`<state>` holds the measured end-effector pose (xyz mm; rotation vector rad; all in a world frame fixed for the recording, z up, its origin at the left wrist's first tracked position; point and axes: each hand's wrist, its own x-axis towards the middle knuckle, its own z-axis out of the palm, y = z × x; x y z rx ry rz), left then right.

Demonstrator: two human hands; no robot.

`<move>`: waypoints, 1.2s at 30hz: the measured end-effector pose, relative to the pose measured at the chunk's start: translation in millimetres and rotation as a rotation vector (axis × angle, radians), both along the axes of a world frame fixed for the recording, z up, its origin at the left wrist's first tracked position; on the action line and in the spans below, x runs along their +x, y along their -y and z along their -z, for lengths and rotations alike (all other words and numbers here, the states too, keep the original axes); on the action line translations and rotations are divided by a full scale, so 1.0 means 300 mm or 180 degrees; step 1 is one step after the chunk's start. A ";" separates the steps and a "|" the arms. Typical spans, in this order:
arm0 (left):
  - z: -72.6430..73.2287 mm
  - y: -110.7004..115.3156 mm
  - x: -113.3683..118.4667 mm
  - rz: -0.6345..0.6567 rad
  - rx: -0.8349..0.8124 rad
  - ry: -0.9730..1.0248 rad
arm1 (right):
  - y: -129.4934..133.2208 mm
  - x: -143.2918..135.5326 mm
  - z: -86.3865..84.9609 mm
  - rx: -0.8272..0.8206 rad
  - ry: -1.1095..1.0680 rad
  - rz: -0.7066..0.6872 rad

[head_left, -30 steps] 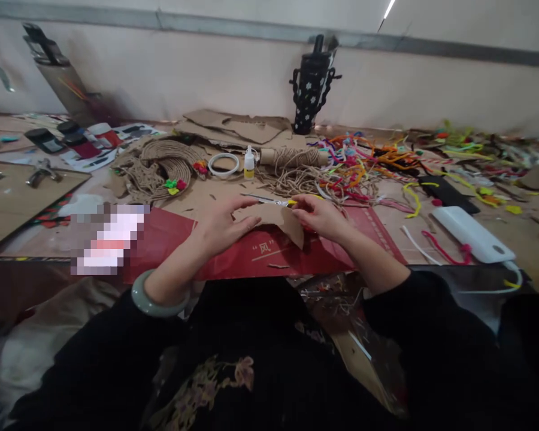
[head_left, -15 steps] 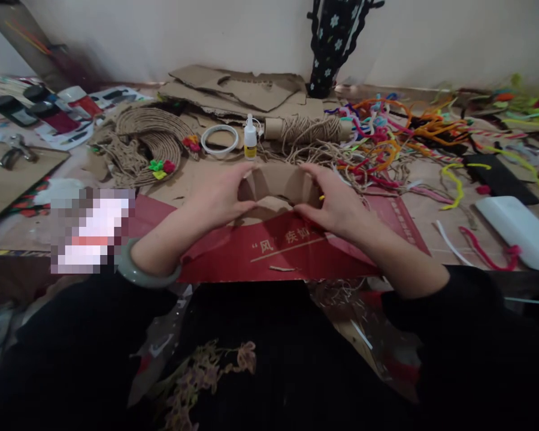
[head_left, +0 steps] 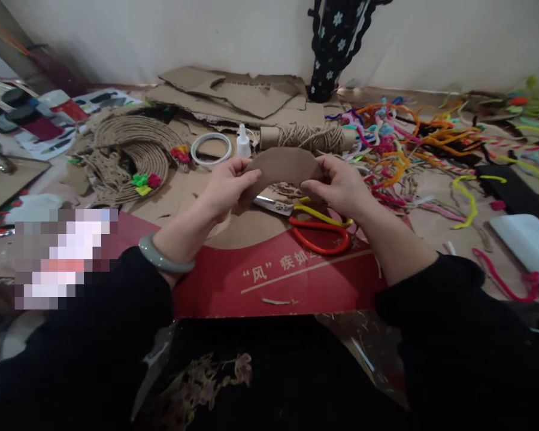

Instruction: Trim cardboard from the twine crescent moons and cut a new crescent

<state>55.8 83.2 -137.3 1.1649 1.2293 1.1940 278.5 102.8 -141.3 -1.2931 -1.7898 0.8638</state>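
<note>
A curved strip of brown cardboard [head_left: 282, 164] is held up between my two hands, arching upward in the middle. At its left end my left hand [head_left: 233, 182] pinches it, thumb on the near face. My right hand [head_left: 339, 182] grips the other end the same way. Under the strip lie scissors [head_left: 321, 233] with red and yellow handles, their blades pointing left and partly hidden. They rest on a red printed cardboard sheet [head_left: 215, 281] with a curved cut edge. A small cardboard sliver [head_left: 278, 301] lies near the sheet's front edge.
Behind my hands stand a white glue bottle [head_left: 243, 142], a tape roll [head_left: 211, 149] and a twine spool [head_left: 305, 137]. A twine-covered curved piece [head_left: 135, 149] lies left, near paint jars [head_left: 36, 123]. Tangled pipe cleaners [head_left: 399, 137] spread right, near a white case [head_left: 527, 248].
My hands have raised and tilted the cardboard strip, so its broad face now shows as an arch. The scissors beneath it have come into view. The camera view has shifted slightly.
</note>
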 end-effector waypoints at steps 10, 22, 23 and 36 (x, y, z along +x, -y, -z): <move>0.005 0.014 -0.030 0.0135 -0.0113 0.0196 | 0.016 0.055 0.013 -0.0800 -0.0450 -0.0689; -0.006 0.044 -0.037 0.0331 -0.0382 0.0060 | 0.003 0.068 0.016 -0.0409 -0.1024 -0.0136; -0.008 0.046 -0.037 0.0354 -0.0352 0.0014 | 0.006 0.069 0.015 -0.0422 -0.1021 -0.0166; -0.008 0.051 -0.046 0.0519 -0.0314 -0.0145 | 0.054 0.050 -0.009 -0.0736 -0.0845 -0.0542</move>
